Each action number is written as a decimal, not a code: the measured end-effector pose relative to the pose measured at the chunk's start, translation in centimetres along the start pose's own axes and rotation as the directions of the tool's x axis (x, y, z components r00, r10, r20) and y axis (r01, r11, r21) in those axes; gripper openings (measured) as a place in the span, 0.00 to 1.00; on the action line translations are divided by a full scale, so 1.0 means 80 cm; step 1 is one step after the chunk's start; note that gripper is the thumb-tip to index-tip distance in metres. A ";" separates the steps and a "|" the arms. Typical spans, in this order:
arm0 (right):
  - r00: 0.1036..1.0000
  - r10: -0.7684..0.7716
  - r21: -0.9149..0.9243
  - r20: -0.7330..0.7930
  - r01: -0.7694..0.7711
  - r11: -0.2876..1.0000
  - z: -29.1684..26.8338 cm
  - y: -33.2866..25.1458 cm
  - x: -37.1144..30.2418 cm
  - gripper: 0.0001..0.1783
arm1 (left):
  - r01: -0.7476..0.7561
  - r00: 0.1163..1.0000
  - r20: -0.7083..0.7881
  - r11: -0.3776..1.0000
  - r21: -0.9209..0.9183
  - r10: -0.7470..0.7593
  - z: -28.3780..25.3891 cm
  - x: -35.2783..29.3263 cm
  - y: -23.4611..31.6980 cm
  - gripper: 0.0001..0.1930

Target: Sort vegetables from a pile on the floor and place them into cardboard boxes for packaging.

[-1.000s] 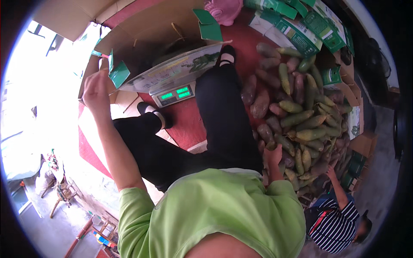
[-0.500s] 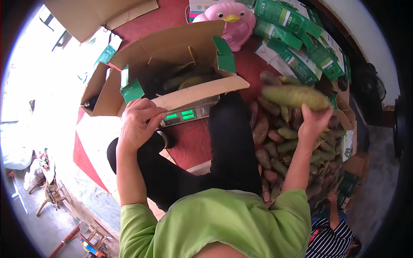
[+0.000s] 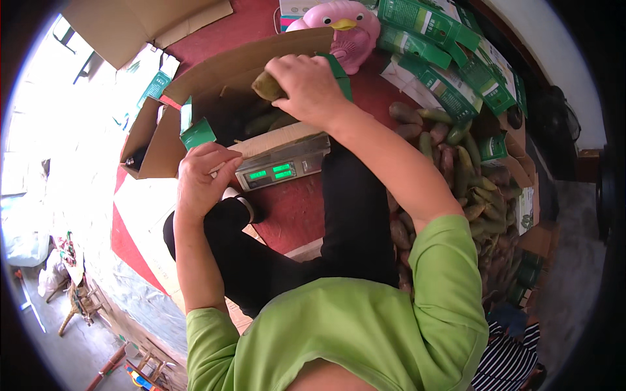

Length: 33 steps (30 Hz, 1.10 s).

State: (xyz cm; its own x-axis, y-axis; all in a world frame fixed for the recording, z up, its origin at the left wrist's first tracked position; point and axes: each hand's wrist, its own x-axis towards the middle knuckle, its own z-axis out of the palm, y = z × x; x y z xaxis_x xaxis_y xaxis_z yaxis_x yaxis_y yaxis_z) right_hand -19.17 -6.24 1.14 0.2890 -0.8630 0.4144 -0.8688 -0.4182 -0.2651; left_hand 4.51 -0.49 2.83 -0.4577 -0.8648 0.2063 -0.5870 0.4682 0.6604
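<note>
My right hand [image 3: 306, 88] is closed round a long green radish [image 3: 266, 86] above an open cardboard box [image 3: 241, 68]. One end of the radish sticks out past the fingers; the palm hides the rest. Inside the box, in shadow, lie more green radishes [image 3: 262, 122]. My left hand [image 3: 205, 171] pinches the near cardboard flap [image 3: 277, 139] at its left corner. The box rests on a digital scale [image 3: 283, 171] whose green display is lit and faces me.
To my right is a big heap of green and reddish radishes [image 3: 466, 173]. Green-and-white cartons [image 3: 430, 62] are piled at the far right, beside a pink bird-shaped seat [image 3: 339, 32]. A person in a striped shirt [image 3: 505, 358] is at the lower right.
My right hand has swung left from over the heap to above the box, carrying the radish. My left hand stays at the flap.
</note>
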 end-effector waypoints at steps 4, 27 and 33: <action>0.989 0.063 0.093 -0.130 -0.052 0.994 0.005 -0.003 -0.012 0.30 | 0.053 0.997 -0.061 0.998 -0.045 -0.056 -0.003 -0.001 -0.003 0.06; 0.334 0.841 0.749 0.426 -0.652 -0.121 0.032 0.173 -0.075 0.19 | 0.515 0.551 -0.174 0.497 -0.699 -0.816 -0.052 0.020 -0.151 0.32; 0.471 0.698 0.763 0.540 -0.625 -0.168 0.071 0.191 -0.073 0.22 | 0.786 0.522 0.323 0.299 -0.541 -0.789 -0.022 0.048 -0.199 0.36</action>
State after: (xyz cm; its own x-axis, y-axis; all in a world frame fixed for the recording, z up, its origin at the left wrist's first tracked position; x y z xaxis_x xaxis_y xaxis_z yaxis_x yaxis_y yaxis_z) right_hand -31.86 -9.17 -10.26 -0.2536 -0.8510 -0.4598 0.2722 0.3933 -0.8782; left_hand 13.24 -11.61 -5.65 0.0080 -0.7626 -0.6468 -0.1737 -0.6380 0.7502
